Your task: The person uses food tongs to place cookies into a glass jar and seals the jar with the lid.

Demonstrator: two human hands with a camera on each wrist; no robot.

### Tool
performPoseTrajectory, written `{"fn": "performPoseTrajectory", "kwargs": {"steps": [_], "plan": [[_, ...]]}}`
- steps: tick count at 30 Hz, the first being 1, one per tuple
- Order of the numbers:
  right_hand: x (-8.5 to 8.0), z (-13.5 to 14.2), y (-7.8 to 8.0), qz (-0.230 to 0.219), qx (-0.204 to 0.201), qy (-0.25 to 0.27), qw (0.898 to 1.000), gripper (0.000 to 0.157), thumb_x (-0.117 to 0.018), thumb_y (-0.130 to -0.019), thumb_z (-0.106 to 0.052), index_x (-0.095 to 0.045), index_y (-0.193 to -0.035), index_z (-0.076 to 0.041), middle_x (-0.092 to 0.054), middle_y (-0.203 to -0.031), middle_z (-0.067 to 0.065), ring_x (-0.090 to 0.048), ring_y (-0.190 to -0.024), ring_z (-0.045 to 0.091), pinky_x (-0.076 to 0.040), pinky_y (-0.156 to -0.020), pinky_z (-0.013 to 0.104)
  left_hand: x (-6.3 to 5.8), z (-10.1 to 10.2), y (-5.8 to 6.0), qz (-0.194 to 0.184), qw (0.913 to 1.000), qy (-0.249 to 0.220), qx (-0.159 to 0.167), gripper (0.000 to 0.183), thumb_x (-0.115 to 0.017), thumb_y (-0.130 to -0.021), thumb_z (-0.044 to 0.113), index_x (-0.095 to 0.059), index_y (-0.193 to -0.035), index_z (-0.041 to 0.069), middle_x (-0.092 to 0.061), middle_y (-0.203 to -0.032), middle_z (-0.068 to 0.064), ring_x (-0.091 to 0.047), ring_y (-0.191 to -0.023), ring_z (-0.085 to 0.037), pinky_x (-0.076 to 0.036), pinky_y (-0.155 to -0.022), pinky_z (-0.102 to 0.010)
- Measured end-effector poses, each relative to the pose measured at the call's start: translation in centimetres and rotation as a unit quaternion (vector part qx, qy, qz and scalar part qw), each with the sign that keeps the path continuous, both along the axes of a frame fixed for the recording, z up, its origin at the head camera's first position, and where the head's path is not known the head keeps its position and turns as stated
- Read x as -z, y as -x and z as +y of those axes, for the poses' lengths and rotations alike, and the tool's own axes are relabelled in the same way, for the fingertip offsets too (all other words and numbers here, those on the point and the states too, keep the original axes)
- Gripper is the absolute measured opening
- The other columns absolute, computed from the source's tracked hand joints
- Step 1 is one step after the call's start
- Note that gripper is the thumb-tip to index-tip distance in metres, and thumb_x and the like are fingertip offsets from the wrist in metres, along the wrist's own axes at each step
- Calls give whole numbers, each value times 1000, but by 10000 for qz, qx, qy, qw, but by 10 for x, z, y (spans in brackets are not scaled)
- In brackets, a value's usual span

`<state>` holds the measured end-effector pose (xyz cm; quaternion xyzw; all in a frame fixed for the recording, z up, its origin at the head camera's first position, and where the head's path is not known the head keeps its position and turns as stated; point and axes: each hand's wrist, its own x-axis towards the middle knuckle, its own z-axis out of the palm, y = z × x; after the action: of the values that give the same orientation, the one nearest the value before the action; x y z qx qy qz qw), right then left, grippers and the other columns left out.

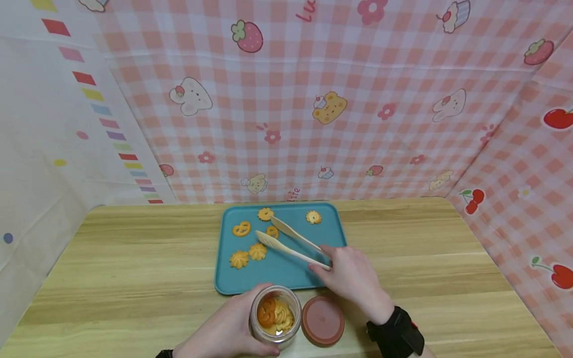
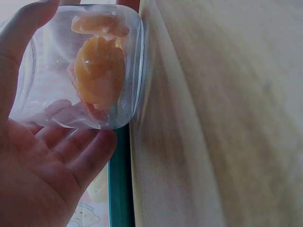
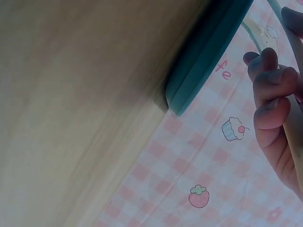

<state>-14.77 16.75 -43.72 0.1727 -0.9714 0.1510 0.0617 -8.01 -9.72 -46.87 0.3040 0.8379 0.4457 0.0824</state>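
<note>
My left hand grips a clear jar from its left side, in front of the tray. Several cookies lie inside it, and its mouth faces up uncovered. With curled fingers, my right hand holds wooden tongs over the blue tray. Their two arms stand apart, tips near a small pretzel. Around them on the tray lie another pretzel, a ring-shaped cookie, two flower-shaped cookies and a round cookie.
A reddish-brown lid lies on the wooden table, just right of the jar. Behind the table hangs a pink checked cloth; more patterned cloth hangs at the sides.
</note>
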Motion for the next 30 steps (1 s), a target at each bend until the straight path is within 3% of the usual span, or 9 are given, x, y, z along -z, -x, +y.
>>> {"fn": "performPoseTrajectory", "kwargs": {"steps": [18, 24, 30], "plan": [[-4, 6, -2, 246, -161, -275, 9992, 27, -70, -82, -44, -67, -86, -17, -36, -52, -8, -37, -48, 8, -30, -43, 27, -2, 0, -1, -106, 9999, 50, -22, 89, -86, -60, 47, -43, -135, 32, -57, -123, 15, -54, -108, -4, -44, -95, -30], [-18, 15, -3, 93, -246, -39, 9996, 31, -71, -82, -42, -72, -95, -14, -36, -51, -11, -37, -47, 5, -30, -44, 24, -2, 0, -1, -60, 9999, 92, -63, 89, -86, -59, 48, -43, -135, 31, -56, -123, 15, -54, -108, -4, -44, -95, -30], [-38, 28, -9, -111, -643, 372, 9972, 29, -69, -84, -43, -72, -99, -18, -30, -50, -13, -27, -42, 1, -21, -41, 20, -2, 0, -1, 3, 9999, 133, -83, 89, -86, -59, 49, -44, -135, 32, -56, -122, 16, -54, -107, -3, -44, -95, -30]]}}
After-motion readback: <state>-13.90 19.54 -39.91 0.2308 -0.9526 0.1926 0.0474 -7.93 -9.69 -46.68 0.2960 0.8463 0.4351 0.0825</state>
